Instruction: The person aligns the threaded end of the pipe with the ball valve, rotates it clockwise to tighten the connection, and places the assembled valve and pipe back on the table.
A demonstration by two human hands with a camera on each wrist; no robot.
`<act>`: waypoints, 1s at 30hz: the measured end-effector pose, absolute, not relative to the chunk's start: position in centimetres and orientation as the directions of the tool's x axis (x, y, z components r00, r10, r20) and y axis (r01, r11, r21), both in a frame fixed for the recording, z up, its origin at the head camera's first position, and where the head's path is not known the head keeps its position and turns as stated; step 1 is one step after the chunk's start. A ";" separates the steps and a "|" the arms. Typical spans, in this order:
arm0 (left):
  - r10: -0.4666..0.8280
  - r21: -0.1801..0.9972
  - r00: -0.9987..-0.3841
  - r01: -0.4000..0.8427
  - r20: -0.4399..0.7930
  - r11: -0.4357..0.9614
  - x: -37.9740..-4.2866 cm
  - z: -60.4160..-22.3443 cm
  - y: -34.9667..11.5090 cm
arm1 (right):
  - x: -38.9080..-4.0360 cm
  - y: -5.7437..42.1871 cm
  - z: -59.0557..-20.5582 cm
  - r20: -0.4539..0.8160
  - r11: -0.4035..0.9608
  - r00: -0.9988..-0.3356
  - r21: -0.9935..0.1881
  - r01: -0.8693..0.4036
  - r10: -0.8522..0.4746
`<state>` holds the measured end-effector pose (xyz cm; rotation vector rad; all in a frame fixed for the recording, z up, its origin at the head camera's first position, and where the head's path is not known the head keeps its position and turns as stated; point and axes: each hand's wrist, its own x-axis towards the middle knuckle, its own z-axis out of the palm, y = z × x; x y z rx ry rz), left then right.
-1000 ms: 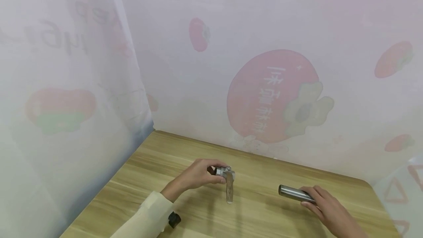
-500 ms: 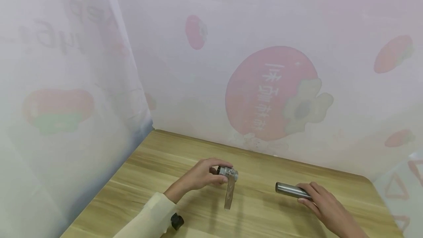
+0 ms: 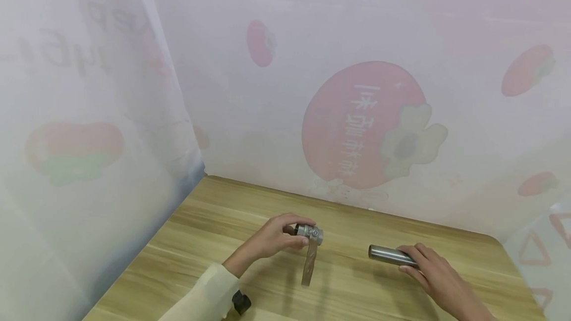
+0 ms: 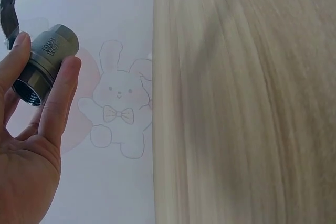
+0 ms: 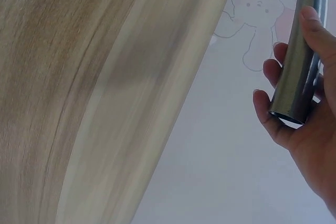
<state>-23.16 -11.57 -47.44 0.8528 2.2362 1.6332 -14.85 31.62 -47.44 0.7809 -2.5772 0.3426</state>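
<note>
My left hand (image 3: pixel 273 236) grips a metal ball valve (image 3: pixel 314 233) between thumb and fingers, above the table. Its flat lever handle (image 3: pixel 309 264) points down toward the near side. The left wrist view shows the valve body (image 4: pixel 54 49) with raised lettering and a threaded opening (image 4: pixel 29 93) facing the palm. Over on the right, my right hand (image 3: pixel 434 271) holds a smooth metal pipe (image 3: pixel 390 255), its open end pointing left toward the valve. In the right wrist view the pipe (image 5: pixel 296 72) lies across the palm with the fingers curled round it. A gap separates valve and pipe.
A small black object (image 3: pixel 242 302) is beside the left sleeve (image 3: pixel 202 291), on the near part of the wood-grain table (image 3: pixel 250 199). Printed curtains (image 3: pixel 250 113) hang behind the table's far edge and along its left side.
The pipe and right hand have shifted slightly left. The valve has moved slightly right and turned, its lever now slanting down to the left. The head view has shifted a little.
</note>
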 end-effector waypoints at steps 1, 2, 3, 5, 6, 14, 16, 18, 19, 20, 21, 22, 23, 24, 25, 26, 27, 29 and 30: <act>0.582 0.929 -0.801 0.311 0.143 0.201 -23.1 -47.5 -11.5 | -14.9 31.6 -47.5 0.466 0.809 -0.749 -0.111 -0.577 -0.471; 0.579 0.929 -0.802 0.311 0.145 0.198 -23.1 -47.6 -11.5 | -14.9 31.6 -47.5 0.468 0.807 -0.747 -0.111 -0.580 -0.473; 0.577 0.930 -0.804 0.312 0.147 0.196 -23.1 -47.6 -11.5 | -14.9 31.5 -47.6 0.470 0.804 -0.745 -0.116 -0.584 -0.473; 0.573 0.933 -0.805 0.308 0.152 0.186 -23.1 -47.7 -11.4 | -15.0 31.5 -47.7 0.472 0.801 -0.745 -0.124 -0.585 -0.471; 0.570 0.935 -0.807 0.304 0.152 0.181 -23.1 -47.8 -11.4 | -15.0 31.4 -47.7 0.473 0.801 -0.746 -0.129 -0.585 -0.469; 0.554 0.931 -0.816 0.314 0.165 0.184 -23.1 -48.0 -11.0 | -15.1 30.9 -47.8 0.468 0.805 -0.757 -0.145 -0.575 -0.456; 0.550 0.923 -0.818 0.326 0.169 0.202 -23.1 -48.0 -11.0 | -15.1 30.7 -47.8 0.471 0.805 -0.755 -0.144 -0.576 -0.455; 0.547 0.917 -0.820 0.335 0.171 0.216 -23.1 -48.0 -10.9 | -15.2 30.5 -47.8 0.475 0.804 -0.753 -0.143 -0.577 -0.455; 0.547 0.916 -0.819 0.338 0.173 0.218 -23.0 -48.0 -10.9 | -15.2 30.4 -47.8 0.477 0.804 -0.752 -0.144 -0.577 -0.455; 0.544 0.915 -0.822 0.337 0.170 0.223 -23.0 -47.9 -10.8 | -15.2 30.3 -47.8 0.478 0.803 -0.752 -0.147 -0.578 -0.454; 0.545 0.915 -0.820 0.339 0.173 0.220 -23.0 -47.9 -10.8 | -15.2 30.3 -47.8 0.477 0.802 -0.753 -0.149 -0.578 -0.453; 0.546 0.915 -0.819 0.341 0.176 0.216 -23.0 -47.9 -10.8 | -15.2 30.2 -47.8 0.478 0.802 -0.753 -0.149 -0.578 -0.453; 0.547 0.916 -0.819 0.339 0.176 0.213 -22.9 -47.8 -10.7 | -15.2 30.2 -47.8 0.478 0.801 -0.752 -0.152 -0.579 -0.453; 0.550 0.919 -0.816 0.338 0.178 0.204 -22.9 -47.8 -10.7 | -15.2 30.1 -47.8 0.478 0.799 -0.752 -0.155 -0.581 -0.454; 0.553 0.922 -0.814 0.335 0.178 0.196 -22.9 -47.8 -10.6 | -15.2 30.1 -47.8 0.477 0.797 -0.752 -0.157 -0.583 -0.455; 0.554 0.924 -0.813 0.332 0.179 0.189 -22.9 -47.8 -10.5 | -15.3 30.0 -47.8 0.477 0.795 -0.750 -0.157 -0.585 -0.458; 0.557 0.927 -0.811 0.328 0.179 0.180 -22.8 -47.9 -10.5 | -15.3 29.9 -47.8 0.478 0.792 -0.748 -0.160 -0.590 -0.461; 0.560 0.933 -0.809 0.318 0.176 0.167 -22.8 -47.9 -10.4 | -15.4 29.8 -47.8 0.480 0.784 -0.743 -0.165 -0.599 -0.466; 0.562 0.935 -0.808 0.316 0.176 0.161 -22.8 -47.9 -10.3 | -15.4 29.8 -47.7 0.481 0.780 -0.740 -0.167 -0.604 -0.470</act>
